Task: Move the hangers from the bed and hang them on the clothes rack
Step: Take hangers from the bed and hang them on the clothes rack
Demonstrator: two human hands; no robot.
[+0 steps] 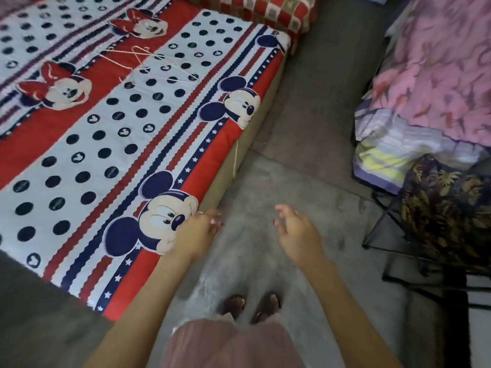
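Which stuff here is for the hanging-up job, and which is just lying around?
For the job: hangers, bed, clothes rack, left hand, right hand.
Just lying about: pillow, pink cloth, leafy cloth.

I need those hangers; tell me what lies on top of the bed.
Thin pale hangers lie on the cartoon-print sheet of the bed; their count is unclear. The sheet hides everything beneath.

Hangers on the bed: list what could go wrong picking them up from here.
1. The thin wire hangers lie crossed over each other on the patterned bedsheet, so lifting one may snag and drag the others.
2. Both the left hand and right hand are empty, over the floor by the bed's near edge; the hangers lie farther up the bed, probably requiring a lean.
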